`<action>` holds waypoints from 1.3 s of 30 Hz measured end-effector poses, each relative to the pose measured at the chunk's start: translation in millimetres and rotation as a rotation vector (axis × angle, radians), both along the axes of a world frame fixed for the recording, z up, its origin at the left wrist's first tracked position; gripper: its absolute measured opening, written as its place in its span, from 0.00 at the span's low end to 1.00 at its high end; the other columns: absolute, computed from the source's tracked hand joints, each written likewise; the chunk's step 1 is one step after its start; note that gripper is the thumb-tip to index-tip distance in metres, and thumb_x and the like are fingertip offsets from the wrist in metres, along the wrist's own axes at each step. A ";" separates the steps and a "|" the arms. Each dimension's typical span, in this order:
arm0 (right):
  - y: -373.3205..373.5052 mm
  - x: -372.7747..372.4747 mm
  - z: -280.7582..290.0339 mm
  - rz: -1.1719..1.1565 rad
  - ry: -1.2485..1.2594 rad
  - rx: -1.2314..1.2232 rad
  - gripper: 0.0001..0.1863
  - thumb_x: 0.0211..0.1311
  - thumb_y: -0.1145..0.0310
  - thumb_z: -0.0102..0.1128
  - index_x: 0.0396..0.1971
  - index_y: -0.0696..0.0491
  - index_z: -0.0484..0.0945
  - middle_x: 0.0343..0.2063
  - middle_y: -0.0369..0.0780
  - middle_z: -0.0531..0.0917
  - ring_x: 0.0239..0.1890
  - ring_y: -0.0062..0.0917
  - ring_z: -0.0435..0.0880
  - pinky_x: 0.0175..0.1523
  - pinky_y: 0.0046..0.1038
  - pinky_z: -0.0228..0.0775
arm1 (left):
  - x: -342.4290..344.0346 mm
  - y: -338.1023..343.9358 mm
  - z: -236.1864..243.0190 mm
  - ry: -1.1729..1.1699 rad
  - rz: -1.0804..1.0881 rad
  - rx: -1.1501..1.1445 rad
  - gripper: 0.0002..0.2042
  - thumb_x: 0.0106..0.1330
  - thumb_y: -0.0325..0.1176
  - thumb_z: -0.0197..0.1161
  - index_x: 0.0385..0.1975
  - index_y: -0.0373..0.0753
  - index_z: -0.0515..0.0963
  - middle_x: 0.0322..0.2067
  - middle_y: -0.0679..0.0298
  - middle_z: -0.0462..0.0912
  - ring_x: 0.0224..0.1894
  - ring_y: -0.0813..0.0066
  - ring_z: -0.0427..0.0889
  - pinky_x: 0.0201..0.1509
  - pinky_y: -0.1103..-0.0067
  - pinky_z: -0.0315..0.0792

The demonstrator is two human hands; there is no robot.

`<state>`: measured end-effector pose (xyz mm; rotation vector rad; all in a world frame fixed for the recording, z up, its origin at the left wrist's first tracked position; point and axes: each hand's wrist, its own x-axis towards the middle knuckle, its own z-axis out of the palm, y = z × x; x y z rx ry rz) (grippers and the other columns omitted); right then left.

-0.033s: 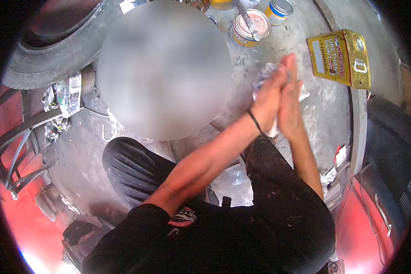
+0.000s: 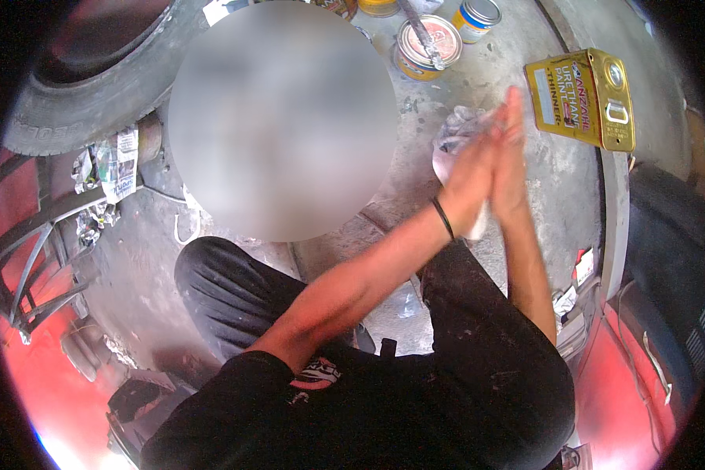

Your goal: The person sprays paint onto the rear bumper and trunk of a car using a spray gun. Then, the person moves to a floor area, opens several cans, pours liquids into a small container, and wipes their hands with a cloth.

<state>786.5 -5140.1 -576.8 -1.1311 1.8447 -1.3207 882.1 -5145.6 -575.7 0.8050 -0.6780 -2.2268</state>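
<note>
My left hand [image 2: 470,174], with a thin black band at its wrist, is pressed palm to palm against my right hand [image 2: 510,178]. The fingers of both are stretched out and point away from me, slightly blurred by motion. A crumpled white and grey cloth [image 2: 456,133] shows behind and below the hands, beside my left one. Whether any of it lies between the palms is hidden. To the right of my fingertips stands a gold rectangular metal can [image 2: 580,98] with a cap and a handle on top.
Beyond the hands stands a round tin [image 2: 415,66] with a stained flat stick [image 2: 423,35] across its lid. A smaller tin [image 2: 476,22] is beside it. A large tyre [image 2: 94,102] is at the far left, near newspaper [image 2: 120,164]. A blurred disc covers the upper middle.
Both hands have shifted slightly to the right, still pressed together, with the left sliding along the right. Less of the cloth shows on the right hand's side.
</note>
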 end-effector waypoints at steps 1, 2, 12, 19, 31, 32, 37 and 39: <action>-4.0 -16.3 0.9 -0.076 -0.217 0.119 0.47 0.80 0.32 0.23 0.77 0.60 0.56 0.76 0.48 0.58 0.77 0.38 0.56 0.79 0.38 0.47 | -4.6 9.9 4.6 -0.147 -0.085 -0.142 0.35 0.87 0.54 0.39 0.82 0.32 0.50 0.82 0.55 0.54 0.85 0.63 0.46 0.86 0.67 0.42; -2.7 -28.2 3.3 -0.136 -0.384 0.189 0.49 0.79 0.30 0.20 0.79 0.59 0.53 0.78 0.49 0.54 0.80 0.39 0.52 0.81 0.39 0.42 | -9.7 18.5 5.3 -0.108 -0.097 -0.343 0.34 0.87 0.52 0.37 0.82 0.31 0.51 0.82 0.50 0.54 0.85 0.61 0.46 0.86 0.68 0.41; 49.2 -19.2 28.6 0.172 -1.310 -0.226 0.62 0.71 0.19 0.19 0.80 0.65 0.53 0.83 0.47 0.52 0.85 0.38 0.47 0.86 0.40 0.34 | -16.9 -37.8 -28.0 0.482 -0.020 0.389 0.29 0.83 0.53 0.48 0.74 0.40 0.69 0.60 0.53 0.81 0.62 0.57 0.79 0.73 0.63 0.70; 58.5 -11.7 21.6 0.052 -0.636 0.054 0.56 0.76 0.24 0.22 0.82 0.60 0.50 0.81 0.47 0.60 0.82 0.37 0.57 0.84 0.40 0.44 | -42.0 -46.1 -37.7 -0.715 0.030 -0.639 0.29 0.79 0.49 0.57 0.66 0.29 0.73 0.47 0.31 0.84 0.53 0.41 0.87 0.60 0.62 0.78; 35.7 -37.6 38.6 -0.017 0.936 0.104 0.26 0.69 0.72 0.56 0.67 0.46 0.77 0.66 0.40 0.76 0.65 0.40 0.77 0.64 0.40 0.70 | -53.9 -24.8 -34.6 -0.276 -0.265 -0.182 0.18 0.79 0.37 0.57 0.60 0.29 0.77 0.49 0.57 0.86 0.50 0.72 0.84 0.53 0.73 0.78; 42.8 -38.3 46.4 0.082 0.879 0.083 0.29 0.65 0.78 0.58 0.67 0.46 0.78 0.65 0.41 0.78 0.65 0.44 0.77 0.67 0.42 0.69 | -51.5 -22.5 -38.0 -0.279 -0.268 -0.179 0.18 0.79 0.37 0.57 0.60 0.29 0.77 0.49 0.57 0.86 0.50 0.72 0.84 0.53 0.73 0.78; 76.2 -51.2 39.4 0.017 0.273 -0.137 0.36 0.52 0.89 0.54 0.64 0.53 0.78 0.64 0.46 0.80 0.70 0.41 0.75 0.78 0.39 0.59 | -41.1 -13.8 -9.3 -0.086 -0.508 -0.082 0.16 0.81 0.40 0.60 0.60 0.37 0.80 0.46 0.68 0.85 0.48 0.79 0.82 0.50 0.76 0.78; 82.5 -54.1 30.7 -0.198 -0.270 -0.241 0.30 0.58 0.87 0.54 0.62 0.56 0.78 0.66 0.48 0.77 0.72 0.37 0.74 0.79 0.37 0.58 | -44.2 14.0 13.9 0.206 -0.317 0.223 0.18 0.80 0.42 0.63 0.60 0.36 0.79 0.46 0.69 0.84 0.49 0.80 0.81 0.52 0.77 0.78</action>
